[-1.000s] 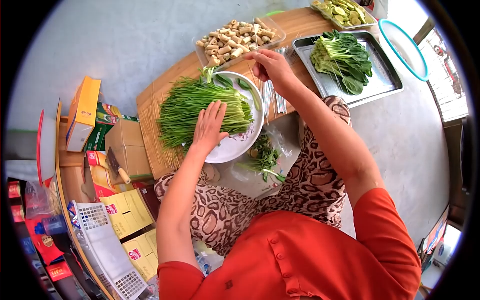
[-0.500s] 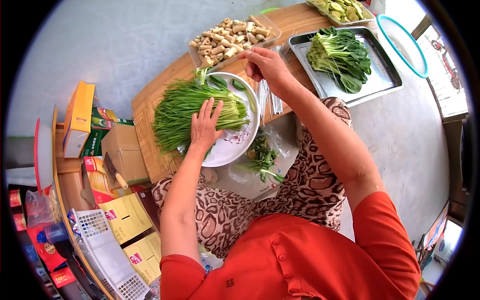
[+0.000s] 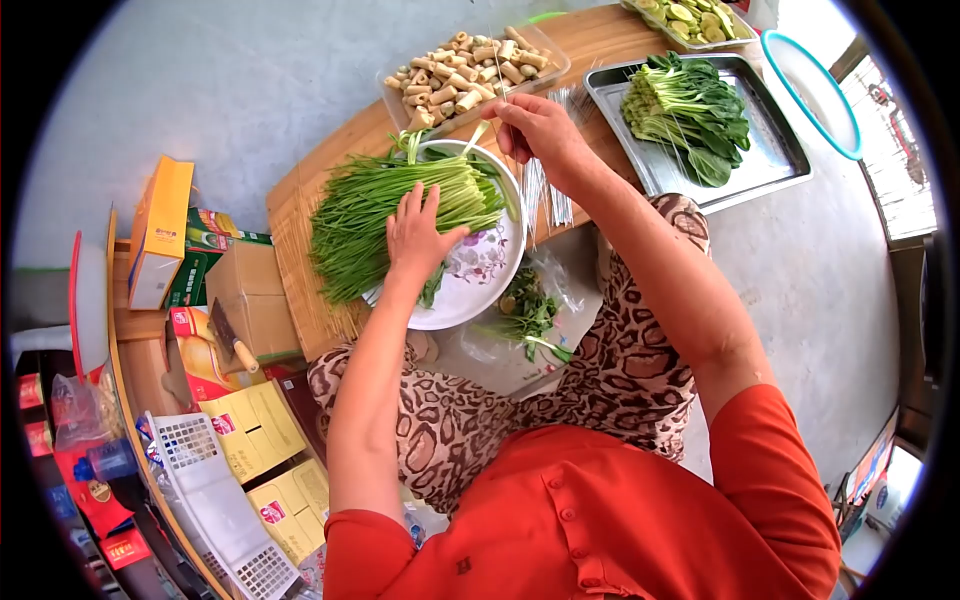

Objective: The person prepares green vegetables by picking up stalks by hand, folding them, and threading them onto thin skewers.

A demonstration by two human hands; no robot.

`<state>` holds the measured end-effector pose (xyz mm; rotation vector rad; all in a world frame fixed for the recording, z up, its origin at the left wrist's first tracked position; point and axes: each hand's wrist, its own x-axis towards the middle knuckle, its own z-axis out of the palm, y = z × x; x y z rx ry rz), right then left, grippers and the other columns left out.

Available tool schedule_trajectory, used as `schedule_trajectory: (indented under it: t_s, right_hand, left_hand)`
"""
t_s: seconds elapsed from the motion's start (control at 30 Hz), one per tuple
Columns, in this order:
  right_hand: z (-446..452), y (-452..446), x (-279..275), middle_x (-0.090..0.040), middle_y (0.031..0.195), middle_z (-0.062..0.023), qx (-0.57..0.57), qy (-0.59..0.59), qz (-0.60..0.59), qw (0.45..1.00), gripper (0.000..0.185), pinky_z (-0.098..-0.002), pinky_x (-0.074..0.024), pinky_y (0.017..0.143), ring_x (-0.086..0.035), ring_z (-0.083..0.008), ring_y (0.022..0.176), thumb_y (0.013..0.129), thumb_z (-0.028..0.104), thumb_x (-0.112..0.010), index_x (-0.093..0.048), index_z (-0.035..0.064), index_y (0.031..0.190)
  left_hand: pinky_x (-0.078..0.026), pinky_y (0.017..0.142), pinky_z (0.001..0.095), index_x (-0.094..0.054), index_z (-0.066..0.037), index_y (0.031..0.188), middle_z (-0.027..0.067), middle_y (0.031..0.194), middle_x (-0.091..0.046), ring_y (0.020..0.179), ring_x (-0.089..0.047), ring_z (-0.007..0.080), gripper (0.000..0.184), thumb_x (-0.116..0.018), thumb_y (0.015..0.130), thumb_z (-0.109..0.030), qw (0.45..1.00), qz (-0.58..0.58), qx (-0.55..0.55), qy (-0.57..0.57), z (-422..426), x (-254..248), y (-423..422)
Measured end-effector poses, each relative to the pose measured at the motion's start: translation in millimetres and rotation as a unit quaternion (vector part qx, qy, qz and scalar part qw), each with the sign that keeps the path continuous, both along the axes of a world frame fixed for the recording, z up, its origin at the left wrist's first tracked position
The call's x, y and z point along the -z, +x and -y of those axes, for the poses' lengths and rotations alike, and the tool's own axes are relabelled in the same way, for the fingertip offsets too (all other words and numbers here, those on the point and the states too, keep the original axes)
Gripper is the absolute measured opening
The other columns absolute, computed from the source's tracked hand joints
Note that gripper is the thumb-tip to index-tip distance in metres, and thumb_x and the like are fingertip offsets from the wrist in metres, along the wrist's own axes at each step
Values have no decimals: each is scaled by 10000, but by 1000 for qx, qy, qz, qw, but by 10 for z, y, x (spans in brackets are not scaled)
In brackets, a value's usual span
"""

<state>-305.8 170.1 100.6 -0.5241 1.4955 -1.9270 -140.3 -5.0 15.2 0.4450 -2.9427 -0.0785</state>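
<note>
A large bunch of green chives (image 3: 360,215) lies on a white plate (image 3: 460,300) and hangs over its left side. My left hand (image 3: 418,235) rests on the chives with its fingers spread. Above the plate's upper right, my right hand (image 3: 535,135) pinches a thin skewer (image 3: 499,72) that points up over the tray of beige pieces (image 3: 470,75). A few chive stalks rise toward my right fingertips. More thin metal skewers (image 3: 535,190) lie on the wooden table (image 3: 300,200) right of the plate.
Leafy greens (image 3: 700,115) lie in a metal tray (image 3: 775,165) on the right, near a container of green slices (image 3: 690,18) and a blue-rimmed lid (image 3: 815,100). A knife (image 3: 235,340) and boxes (image 3: 160,240) are at left. A plastic bag with greens (image 3: 530,310) sits below the table.
The chives under my left hand have shifted on the plate, and some stalks now rise toward my right hand. My right hand keeps its pinch at nearly the same place.
</note>
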Motion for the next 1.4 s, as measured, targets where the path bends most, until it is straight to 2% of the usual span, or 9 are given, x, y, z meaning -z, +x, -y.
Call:
schedule_trajectory:
  t_s: [0.07,0.17,0.37,0.43,0.67,0.87,1.1,1.3,1.4]
  right_hand:
    - [10,15,-17,-516,585,1,-3,1,-3,1000,237,-207,-349,469,-424,-67,492,959,192,-456,-626,28,980]
    - [12,30,-15,-517,583,0,-4,4,-1,1000,234,-205,-347,462,-429,-67,486,960,189,-455,-624,28,969]
    - [-10,-2,41,-520,576,-5,0,-12,15,1000,231,-203,-343,447,-432,-68,472,961,182,-454,-621,23,955]
    - [-26,-9,30,-520,577,-5,0,-16,18,1000,229,-205,-346,448,-434,-69,472,961,181,-456,-620,21,951]
    - [-29,-10,-12,-527,588,-6,-2,-7,10,1000,232,-208,-351,454,-444,-71,487,959,179,-456,-621,18,950]
    - [-19,-21,5,-538,598,-6,-4,-7,7,1000,235,-212,-358,461,-448,-71,490,957,181,-460,-625,14,960]
    - [14,15,7,-542,602,-10,-3,15,-6,1000,235,-215,-363,460,-448,-73,492,957,178,-462,-622,6,969]
    - [58,53,53,-543,601,-17,-16,20,-3,1000,247,-213,-362,458,-445,-77,488,967,182,-456,-613,-8,973]
    - [81,66,94,-548,601,-14,-24,36,-30,999,242,-208,-362,459,-445,-71,492,967,187,-458,-614,2,968]
  left_hand:
    - [-384,940,429,-619,-45,1105,136,1243,-546,1140,-514,299,407,-704,765,-251,996,-59,22,62,86,-109,-56]
    - [-402,915,431,-631,-52,1056,102,1227,-558,1110,-530,296,278,-655,801,-160,992,-63,48,101,231,-171,-235]
    - [-395,899,411,-567,-91,1135,74,1166,-577,1118,-507,262,336,-615,804,-77,994,-69,88,-18,344,15,-559]
    - [-398,915,410,-572,-100,1170,81,1172,-571,1119,-514,272,390,-644,788,-72,998,3,57,-2,367,11,-617]
    - [-420,866,414,-615,-102,1057,108,1052,-574,1035,-534,290,281,-651,779,-80,996,65,55,-10,412,-22,-702]
    - [-431,820,416,-615,-81,948,113,954,-607,944,-563,306,177,-643,774,-81,996,-45,64,43,525,-13,-637]
    - [-463,697,420,-581,-53,965,167,877,-623,828,-598,362,114,-506,890,-93,966,-202,17,162,712,-330,-549]
    - [-466,675,349,-541,-34,1000,84,807,-622,762,-611,213,135,-463,932,-121,896,-376,-89,219,968,-738,-357]
    - [-468,674,333,-525,-11,997,79,819,-605,723,-587,188,144,-436,932,-104,868,-460,-73,174,1057,-1123,-276]
